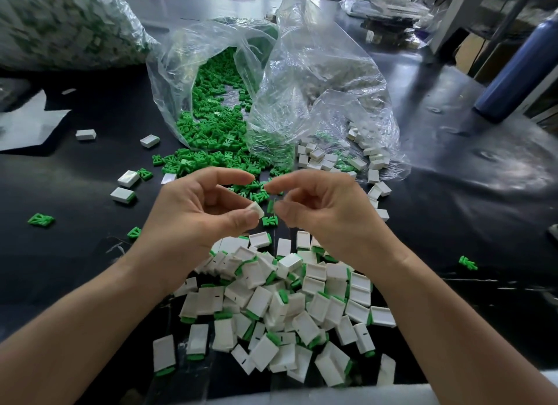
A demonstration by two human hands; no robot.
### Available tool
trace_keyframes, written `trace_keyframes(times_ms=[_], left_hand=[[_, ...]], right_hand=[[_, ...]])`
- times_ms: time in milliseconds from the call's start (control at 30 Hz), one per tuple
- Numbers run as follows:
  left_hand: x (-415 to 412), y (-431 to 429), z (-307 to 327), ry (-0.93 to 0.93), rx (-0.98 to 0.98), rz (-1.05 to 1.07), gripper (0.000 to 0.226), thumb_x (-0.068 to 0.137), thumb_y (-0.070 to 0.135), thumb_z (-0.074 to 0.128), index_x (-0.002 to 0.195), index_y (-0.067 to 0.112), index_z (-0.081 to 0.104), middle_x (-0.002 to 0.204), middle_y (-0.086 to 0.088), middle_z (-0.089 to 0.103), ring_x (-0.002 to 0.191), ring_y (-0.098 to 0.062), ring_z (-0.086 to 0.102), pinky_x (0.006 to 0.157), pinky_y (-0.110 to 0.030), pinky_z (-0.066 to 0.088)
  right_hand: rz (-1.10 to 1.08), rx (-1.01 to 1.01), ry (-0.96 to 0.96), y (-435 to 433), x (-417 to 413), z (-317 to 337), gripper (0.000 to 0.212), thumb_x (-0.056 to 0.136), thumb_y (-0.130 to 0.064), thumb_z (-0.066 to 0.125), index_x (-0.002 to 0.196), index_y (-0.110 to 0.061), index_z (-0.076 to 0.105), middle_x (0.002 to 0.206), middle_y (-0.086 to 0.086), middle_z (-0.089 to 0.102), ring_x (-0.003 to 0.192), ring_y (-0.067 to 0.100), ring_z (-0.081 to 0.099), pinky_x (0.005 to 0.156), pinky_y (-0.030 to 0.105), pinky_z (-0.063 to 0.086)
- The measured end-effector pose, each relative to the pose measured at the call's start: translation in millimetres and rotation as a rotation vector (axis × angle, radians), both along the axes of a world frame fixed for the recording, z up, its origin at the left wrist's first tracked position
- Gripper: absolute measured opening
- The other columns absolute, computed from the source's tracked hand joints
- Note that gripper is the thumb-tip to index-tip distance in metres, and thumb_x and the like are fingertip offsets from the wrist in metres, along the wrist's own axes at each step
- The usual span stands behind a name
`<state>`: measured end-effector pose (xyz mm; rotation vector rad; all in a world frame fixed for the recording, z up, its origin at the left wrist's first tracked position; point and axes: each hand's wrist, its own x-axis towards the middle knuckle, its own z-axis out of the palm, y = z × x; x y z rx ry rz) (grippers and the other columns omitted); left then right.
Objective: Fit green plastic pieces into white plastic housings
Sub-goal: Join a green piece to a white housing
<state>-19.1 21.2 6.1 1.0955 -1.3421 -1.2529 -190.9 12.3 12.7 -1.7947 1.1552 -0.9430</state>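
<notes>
The left grip (193,211), a bare hand raised over the black table (75,268), pinches a small white rectangular plastic housing (257,210) between thumb and curled fingers, so that only the housing's corner pokes out towards the other hand. The right grip (326,217) is curled, and its thumb tip holds a small green plastic piece (270,206), of which only a narrow sliver shows. The green piece stands upright just beside the housing and a little apart from it.

Below both wrists lies a heap of white housings with green ends fitted (290,308). Behind the hands, a clear plastic bag (181,81) spills loose green pieces (211,151) onto the table. Beside it, a second clear bag (332,81) holds empty white housings (320,160).
</notes>
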Motion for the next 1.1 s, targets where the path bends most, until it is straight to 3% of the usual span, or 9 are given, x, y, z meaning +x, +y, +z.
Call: trace_keyframes(times_ms=[33,100,233,333,433,600,900,1033,1100], left_hand=[[0,0,0,0.004,0.004,0.004,0.04,0.053,0.013,0.071,0.092,0.019,0.065,0.066,-0.001,0.071,0.06,-0.011,0.068,0.053,-0.014,0.05],[0,-1,-1,0.013,0.012,0.009,0.039,0.053,0.014,0.071,0.091,0.019,0.065,0.066,-0.002,0.071,0.06,-0.012,0.068,0.053,-0.015,0.05],[-2,0,-2,0.019,0.019,-0.003,0.043,0.049,0.019,0.073,0.092,0.018,0.066,0.069,-0.004,0.072,0.062,-0.015,0.068,0.055,-0.018,0.052],[-3,-1,-3,0.031,0.021,-0.003,0.043,0.049,0.017,0.073,0.092,0.016,0.066,0.069,-0.005,0.072,0.061,-0.014,0.068,0.054,-0.018,0.051],[-2,-1,-3,0.026,0.021,0.0,0.043,0.048,0.017,0.073,0.091,0.017,0.066,0.069,-0.004,0.072,0.061,-0.014,0.068,0.055,-0.017,0.052],[-2,0,-3,0.012,0.027,0.004,0.042,0.05,0.016,0.073,0.091,0.017,0.066,0.068,-0.004,0.071,0.061,-0.014,0.067,0.055,-0.018,0.052],[-2,2,0,-0.01,0.023,-0.003,0.041,0.051,0.012,0.073,0.091,0.018,0.066,0.065,-0.002,0.07,0.058,-0.012,0.066,0.052,-0.015,0.049],[-1,1,1,0.006,0.014,0.0,0.041,0.052,0.012,0.072,0.092,0.016,0.066,0.065,-0.002,0.07,0.057,-0.01,0.066,0.051,-0.014,0.049],[-1,1,2,0.005,0.014,0.007,0.042,0.051,0.014,0.072,0.092,0.017,0.066,0.066,-0.003,0.071,0.057,-0.012,0.067,0.051,-0.015,0.049]], right_hand=[[0.0,0.002,0.008,-1,-1,0,0.028,0.086,-0.006,0.06,0.107,-0.022,0.067,0.064,-0.01,0.055,0.052,0.003,0.046,0.052,0.016,0.039],[-0.003,-0.02,0.051,-1,-1,-1,0.032,0.09,-0.004,0.054,0.111,-0.025,0.066,0.065,-0.017,0.049,0.053,-0.003,0.045,0.051,0.01,0.035],[-0.048,0.032,-0.012,0,4,-1,0.025,0.09,-0.005,0.054,0.083,-0.028,0.061,0.069,-0.003,0.061,0.062,0.006,0.057,0.059,0.025,0.052],[-0.076,0.079,-0.087,0,6,-1,0.021,0.087,-0.006,0.059,0.076,-0.024,0.056,0.071,0.0,0.066,0.065,0.011,0.063,0.066,0.027,0.054],[-0.089,0.016,-0.09,1,6,-1,0.02,0.079,-0.008,0.069,0.07,-0.025,0.063,0.067,-0.008,0.064,0.066,0.007,0.059,0.066,0.023,0.051],[-0.062,0.093,-0.237,3,8,0,0.018,0.08,-0.002,0.067,0.072,-0.019,0.066,0.062,-0.004,0.063,0.06,0.007,0.06,0.058,0.018,0.052],[-0.049,-0.009,0.019,2,10,-3,0.027,0.08,-0.008,0.068,0.067,-0.031,0.061,0.059,-0.012,0.059,0.06,0.005,0.058,0.065,0.031,0.055],[-0.058,0.045,0.087,3,11,-3,0.023,0.087,-0.018,0.061,0.067,-0.029,0.058,0.063,-0.009,0.06,0.065,0.014,0.058,0.067,0.039,0.053],[-0.028,0.039,0.18,4,13,-3,0.024,0.091,-0.022,0.054,0.068,-0.024,0.056,0.062,-0.008,0.059,0.063,0.015,0.056,0.063,0.034,0.049]])
